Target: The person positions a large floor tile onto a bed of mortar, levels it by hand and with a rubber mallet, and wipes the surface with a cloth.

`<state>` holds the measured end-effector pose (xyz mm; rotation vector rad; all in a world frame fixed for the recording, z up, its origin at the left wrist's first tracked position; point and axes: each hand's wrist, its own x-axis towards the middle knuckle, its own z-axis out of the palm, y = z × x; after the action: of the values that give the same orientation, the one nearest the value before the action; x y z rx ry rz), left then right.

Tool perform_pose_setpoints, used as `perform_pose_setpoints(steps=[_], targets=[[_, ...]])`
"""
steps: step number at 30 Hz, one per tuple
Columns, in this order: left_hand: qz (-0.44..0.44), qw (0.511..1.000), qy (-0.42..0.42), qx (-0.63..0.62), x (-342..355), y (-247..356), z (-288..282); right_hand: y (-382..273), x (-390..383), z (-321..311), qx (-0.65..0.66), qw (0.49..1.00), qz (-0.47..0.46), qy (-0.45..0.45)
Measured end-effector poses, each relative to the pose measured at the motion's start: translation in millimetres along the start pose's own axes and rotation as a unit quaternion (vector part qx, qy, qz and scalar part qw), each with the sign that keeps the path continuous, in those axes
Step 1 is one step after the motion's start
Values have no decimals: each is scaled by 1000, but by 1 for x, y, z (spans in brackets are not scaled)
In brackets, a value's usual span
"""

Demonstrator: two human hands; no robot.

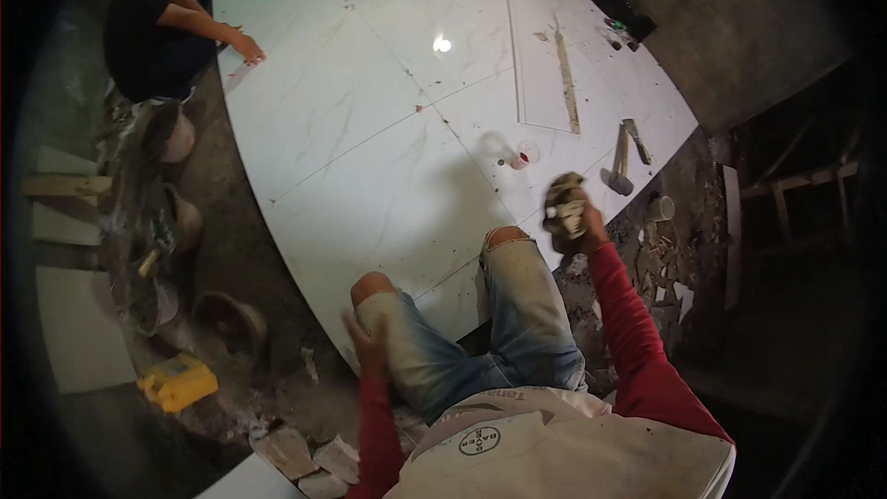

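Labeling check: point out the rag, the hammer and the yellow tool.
rag [564, 203], head view, on the crumpled cloth in the right hand [584, 222]
hammer [620, 183], head view, on its head
yellow tool [178, 383], head view, on the middle of its body

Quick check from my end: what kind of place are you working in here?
Most likely a room under construction, with its floor being tiled. Large white marbled floor tiles cover part of the rough bare ground, a hammer lies on them, and another person crouches at their far edge.
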<state>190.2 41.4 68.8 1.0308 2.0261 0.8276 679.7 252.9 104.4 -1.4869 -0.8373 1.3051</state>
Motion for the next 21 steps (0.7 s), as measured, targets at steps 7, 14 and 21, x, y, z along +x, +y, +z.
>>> perform_pose_setpoints(steps=[7,14,21], targets=[[-99,992,-77,26,-143,49,-15,64,81,-100,177,933,94,298],[-33,990,85,112,-193,75,5,79,9,77,-508,859,11,71],[-25,979,187,80,-226,85,17,60,-19,163,-555,809,-173,-85]])
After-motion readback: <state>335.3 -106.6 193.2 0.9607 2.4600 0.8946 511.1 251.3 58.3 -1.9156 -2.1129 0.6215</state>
